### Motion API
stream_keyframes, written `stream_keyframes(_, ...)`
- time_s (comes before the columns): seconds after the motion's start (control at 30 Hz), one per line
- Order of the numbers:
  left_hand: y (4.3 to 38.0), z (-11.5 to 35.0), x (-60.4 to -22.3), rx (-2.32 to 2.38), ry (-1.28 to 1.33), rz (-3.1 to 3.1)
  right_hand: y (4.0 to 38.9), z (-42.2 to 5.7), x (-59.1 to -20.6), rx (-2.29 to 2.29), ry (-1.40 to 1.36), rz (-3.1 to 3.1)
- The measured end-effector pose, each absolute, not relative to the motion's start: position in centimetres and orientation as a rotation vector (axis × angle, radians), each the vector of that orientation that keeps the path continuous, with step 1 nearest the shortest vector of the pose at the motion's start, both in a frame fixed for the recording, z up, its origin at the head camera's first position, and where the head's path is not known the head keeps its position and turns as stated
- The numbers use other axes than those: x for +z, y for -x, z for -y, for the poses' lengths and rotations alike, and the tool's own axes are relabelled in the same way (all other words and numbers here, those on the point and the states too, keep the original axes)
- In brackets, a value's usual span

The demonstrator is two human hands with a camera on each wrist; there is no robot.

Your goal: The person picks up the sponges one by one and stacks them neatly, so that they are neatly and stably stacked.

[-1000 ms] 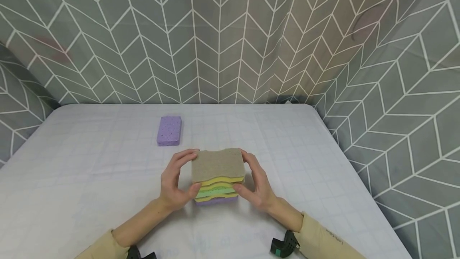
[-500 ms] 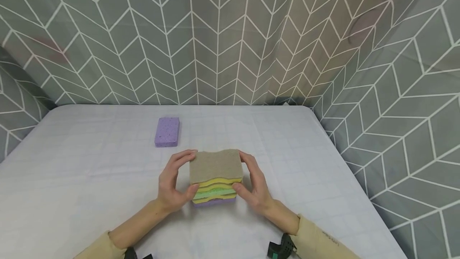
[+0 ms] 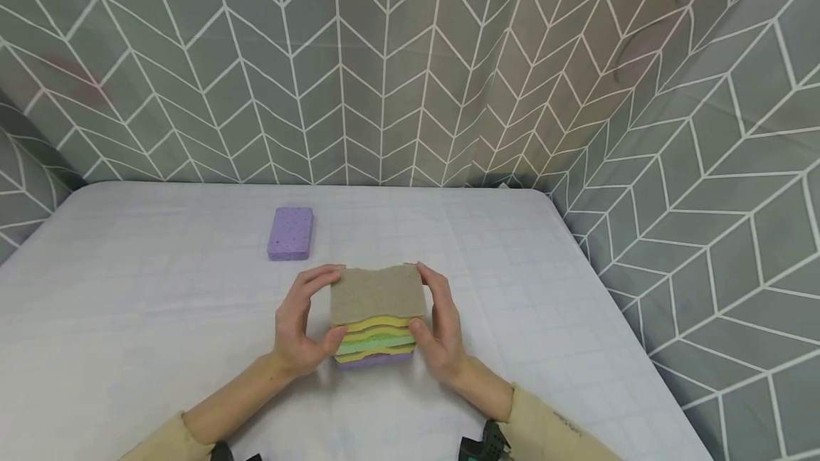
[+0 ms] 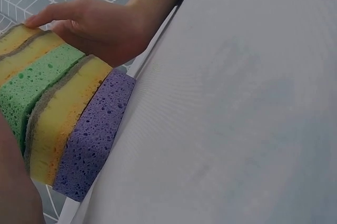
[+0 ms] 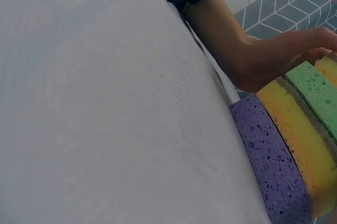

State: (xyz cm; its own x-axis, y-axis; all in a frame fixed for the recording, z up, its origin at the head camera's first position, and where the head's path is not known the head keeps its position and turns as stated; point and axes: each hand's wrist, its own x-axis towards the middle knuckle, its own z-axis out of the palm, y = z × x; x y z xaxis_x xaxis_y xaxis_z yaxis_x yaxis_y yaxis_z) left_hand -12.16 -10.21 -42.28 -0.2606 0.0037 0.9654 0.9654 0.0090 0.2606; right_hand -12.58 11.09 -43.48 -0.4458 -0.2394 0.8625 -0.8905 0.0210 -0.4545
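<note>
Between my two hands stands a stack of sponges on the table. A purple sponge (image 4: 97,132) forms its bottom layer, flat on the white cloth. Above it come a yellow sponge (image 4: 68,121) with a grey scouring side, a green sponge (image 4: 39,79), and more yellow ones. The top sponge (image 3: 378,294) lies with its grey-beige scouring side up. My left hand (image 3: 297,329) holds the left end of the upper layers, thumb in front and fingers behind. My right hand (image 3: 440,333) grips the right end the same way. Most fingertips are hidden behind the stack.
A loose purple sponge (image 3: 291,233) lies on the table (image 3: 160,290), beyond and left of the stack. Behind the table's far edge hangs a grey curtain (image 3: 359,77) with a white chevron pattern, which also runs along the right side.
The hands keep their hold and the stack looks the same. Everything has shifted slightly left in the head view, loose sponge and table included.
</note>
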Motion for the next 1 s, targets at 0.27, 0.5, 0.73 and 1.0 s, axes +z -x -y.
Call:
stream_keyframes(0.27,12.2,10.4,-42.2,-1.408,1.086,1.396,12.6,-11.0,-43.6,1.447,-1.156,1.703)
stream_keyframes(0.5,12.5,10.9,-43.2,-1.420,0.870,1.535,12.5,-11.3,-43.7,1.422,-1.151,1.705)
stream_keyframes(0.73,14.2,12.9,-43.7,-1.136,0.267,2.107,12.5,-11.5,-43.8,1.418,-1.152,1.699)
stream_keyframes(1.0,16.4,16.3,-43.8,-0.955,-0.123,2.397,12.6,-11.5,-43.9,1.414,-1.141,1.712)
